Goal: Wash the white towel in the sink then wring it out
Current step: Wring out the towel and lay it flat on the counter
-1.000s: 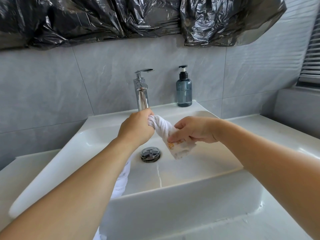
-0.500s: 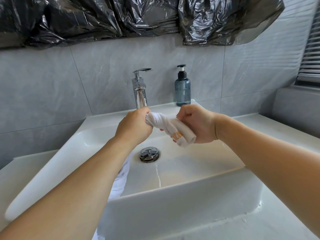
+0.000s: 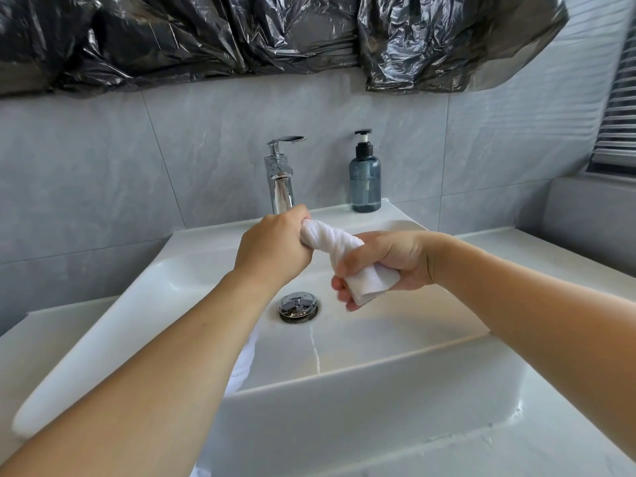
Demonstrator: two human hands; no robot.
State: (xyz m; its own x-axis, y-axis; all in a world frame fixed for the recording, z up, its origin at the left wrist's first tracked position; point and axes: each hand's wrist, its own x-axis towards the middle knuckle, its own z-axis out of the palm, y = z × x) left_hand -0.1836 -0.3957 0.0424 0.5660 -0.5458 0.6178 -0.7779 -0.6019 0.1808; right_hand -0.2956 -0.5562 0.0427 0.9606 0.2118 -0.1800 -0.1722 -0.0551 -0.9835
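Head view puts you over the sink (image 3: 395, 383), with both of your hands meeting at the centre of the frame above the basin. Your left hand (image 3: 272, 249) is closed in a fist around one end of the white towel (image 3: 332, 237), just in front of the tap (image 3: 280, 180). Your right hand (image 3: 382, 263) is curled round the other end, with a short white tail poking out below the fingers (image 3: 344, 268). Between the two fists the towel is twisted into a tight rope, and that rope is what matters: its long axis runs from the left fist, higher and toward centre-left, down to the right fist, lower and toward centre-right, directly above the drain (image 3: 298, 304). More white cloth shows below your left forearm at the lower middle of the frame, hanging over the front of the basin; whether it is the same towel you cannot tell. Judging by the twist, you are wringing, so counter-rotating your fists about that slanted axis should press more water out. A soap bottle (image 3: 364, 180) stands on the ledge right of the tap.
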